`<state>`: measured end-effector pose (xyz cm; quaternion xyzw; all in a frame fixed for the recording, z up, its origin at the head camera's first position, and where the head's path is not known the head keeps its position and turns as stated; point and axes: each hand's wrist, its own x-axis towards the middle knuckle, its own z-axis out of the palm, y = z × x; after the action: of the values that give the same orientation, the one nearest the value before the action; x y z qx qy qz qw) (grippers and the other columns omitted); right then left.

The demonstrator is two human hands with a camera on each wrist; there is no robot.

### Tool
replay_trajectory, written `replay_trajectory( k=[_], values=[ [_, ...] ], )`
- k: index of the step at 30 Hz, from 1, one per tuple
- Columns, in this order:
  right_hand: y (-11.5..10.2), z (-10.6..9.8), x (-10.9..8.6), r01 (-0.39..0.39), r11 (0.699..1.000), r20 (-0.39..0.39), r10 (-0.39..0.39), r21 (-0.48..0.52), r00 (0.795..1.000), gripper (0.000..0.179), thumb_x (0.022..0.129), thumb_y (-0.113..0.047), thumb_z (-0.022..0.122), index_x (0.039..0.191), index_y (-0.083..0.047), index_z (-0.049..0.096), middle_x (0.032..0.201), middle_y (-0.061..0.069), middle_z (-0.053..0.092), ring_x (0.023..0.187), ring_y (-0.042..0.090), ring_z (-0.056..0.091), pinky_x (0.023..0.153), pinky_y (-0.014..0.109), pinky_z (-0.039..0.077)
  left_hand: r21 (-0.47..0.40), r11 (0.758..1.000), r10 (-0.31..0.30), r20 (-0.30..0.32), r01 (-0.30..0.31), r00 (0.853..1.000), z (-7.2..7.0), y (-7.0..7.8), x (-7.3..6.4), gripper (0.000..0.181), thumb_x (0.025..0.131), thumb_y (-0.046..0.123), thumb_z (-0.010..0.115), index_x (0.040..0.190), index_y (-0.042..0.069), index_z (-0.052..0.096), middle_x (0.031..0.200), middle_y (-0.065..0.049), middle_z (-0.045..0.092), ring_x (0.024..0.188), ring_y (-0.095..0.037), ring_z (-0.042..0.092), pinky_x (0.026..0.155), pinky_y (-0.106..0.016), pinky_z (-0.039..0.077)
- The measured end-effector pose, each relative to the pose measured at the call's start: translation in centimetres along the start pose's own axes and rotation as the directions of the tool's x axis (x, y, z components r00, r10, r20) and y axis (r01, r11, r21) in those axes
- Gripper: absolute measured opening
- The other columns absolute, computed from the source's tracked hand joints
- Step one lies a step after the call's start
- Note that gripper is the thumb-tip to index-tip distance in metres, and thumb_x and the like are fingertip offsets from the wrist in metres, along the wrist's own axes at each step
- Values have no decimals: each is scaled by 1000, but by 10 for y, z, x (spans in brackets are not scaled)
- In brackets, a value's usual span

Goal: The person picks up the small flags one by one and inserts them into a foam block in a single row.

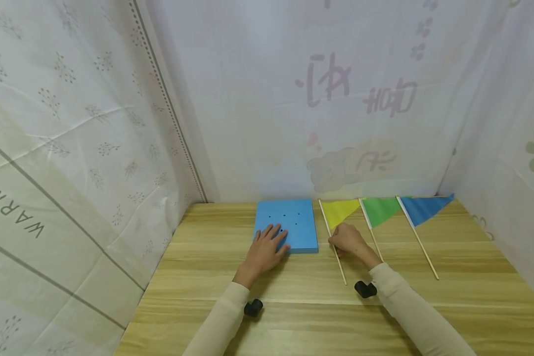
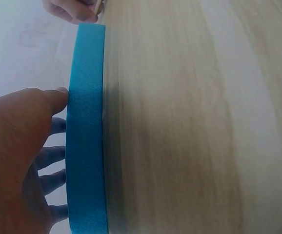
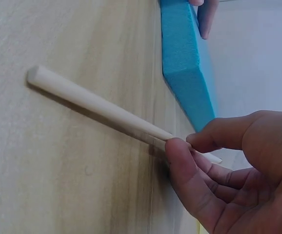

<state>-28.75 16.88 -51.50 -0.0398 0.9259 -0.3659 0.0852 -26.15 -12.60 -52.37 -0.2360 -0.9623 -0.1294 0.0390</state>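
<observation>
A blue foam block [image 1: 304,237] with several small dark holes in its top lies toward the back of the table. Spread fingers of my left hand [image 1: 263,249] rest on its top near the front left corner; the left wrist view shows the fingertips on the block's [image 2: 86,131] upper face. To the right of the block, my right hand [image 1: 348,240] pinches the wooden stick of the yellow flag [image 1: 338,211] between thumb and fingers. In the right wrist view the bare end of the stick [image 3: 92,103] points away from the hand, low over the wood.
A green flag [image 1: 382,210] and a blue flag [image 1: 427,208] lie to the right of the yellow one, sticks toward the front. Each wrist carries a black device, one by the left sleeve [image 1: 222,316], one by the right. Printed cloth [image 1: 258,99] hangs behind the wooden table [image 1: 302,316].
</observation>
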Motion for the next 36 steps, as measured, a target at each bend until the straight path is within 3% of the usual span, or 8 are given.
replay_trajectory(
  k=[9, 17, 24, 29, 36],
  values=[
    [-3, -8, 1, 23, 1000, -8, -23, -17, 1000, 38, 96, -9, 64, 58, -6, 66, 52, 6, 64, 46, 17, 63, 50, 24, 41, 8, 1000, -6, 19, 6, 1000, 0, -1, 1, 57, 112, 46, 52, 162, 19, 49, 173, -11, 37, 162, -37, 31, 131, -66, 25],
    [-6, -15, 2, 48, 999, -25, -47, 13, 999, 26, 101, -10, 65, 81, 2, 75, 65, 9, 72, 54, 20, 70, 60, 33, 61, -7, 1000, -6, 29, 6, 1000, -1, 0, 0, 58, 112, 47, 52, 162, 18, 49, 173, -11, 37, 162, -37, 31, 130, -67, 25],
    [-12, -23, 2, 61, 996, -23, -60, 64, 998, 23, 102, -9, 62, 92, 7, 75, 74, 13, 74, 60, 18, 72, 64, 39, 66, 6, 1000, 2, 24, -2, 1000, -3, -1, 1, 55, 112, 42, 53, 161, 17, 51, 171, -12, 40, 160, -38, 35, 129, -67, 28],
    [-15, -26, 2, 51, 991, -28, -48, 125, 998, 22, 104, -9, 62, 101, 10, 73, 82, 15, 73, 69, 24, 77, 67, 39, 68, 6, 1000, 0, 30, 0, 1000, -3, 0, 1, 55, 112, 41, 54, 161, 16, 51, 171, -12, 39, 160, -38, 34, 129, -67, 28],
    [-21, -32, 1, 73, 985, -38, -68, 158, 997, 19, 104, -9, 61, 100, 8, 69, 82, 18, 74, 68, 24, 77, 70, 44, 69, 3, 1000, -6, 34, 6, 999, -2, 0, 2, 56, 113, 43, 52, 163, 18, 48, 173, -11, 37, 162, -37, 31, 130, -67, 26]
  ],
)
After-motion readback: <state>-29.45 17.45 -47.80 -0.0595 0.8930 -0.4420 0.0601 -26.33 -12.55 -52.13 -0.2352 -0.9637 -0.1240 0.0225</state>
